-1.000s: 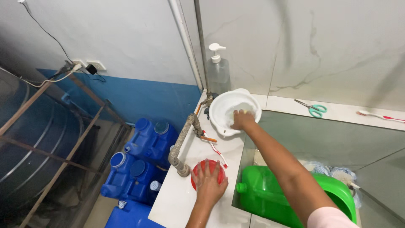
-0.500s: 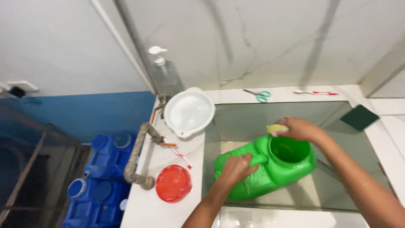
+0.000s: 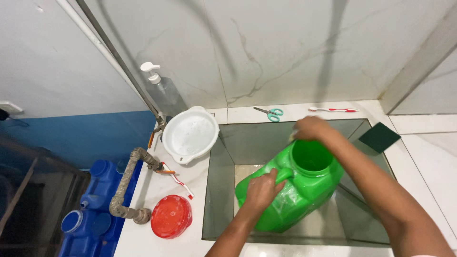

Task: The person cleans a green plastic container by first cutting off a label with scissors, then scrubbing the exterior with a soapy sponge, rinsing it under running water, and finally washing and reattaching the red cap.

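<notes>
White marbled wall panels are seen behind a pale tabletop [image 3: 157,200] with a sunken glass-walled sink [image 3: 247,143]. Inside the sink a large green jug [image 3: 295,195] is tilted, its wide mouth turned up and towards the back. The jug's handle is gripped by the left hand [image 3: 259,190], fingers closed round it. The right hand [image 3: 309,129] is held at the far rim of the jug's mouth, closed on a small pale thing that cannot be made out. Little room is left between the jug and the sink's near wall; more is open beyond the right hand.

Left of the left hand, a red lid [image 3: 171,216] lies near the tabletop's front edge, beside a bent pipe [image 3: 126,185]. A toothbrush [image 3: 178,178] lies between lid and white basin [image 3: 190,134]. Behind the basin a pump bottle [image 3: 162,88] stands. Beyond the right hand, scissors [image 3: 269,113] and another toothbrush [image 3: 333,110] lie on the back ledge, and a dark green pad [image 3: 379,137] rests to its right. Blue canisters [image 3: 90,209] stand below the tabletop's left edge.
</notes>
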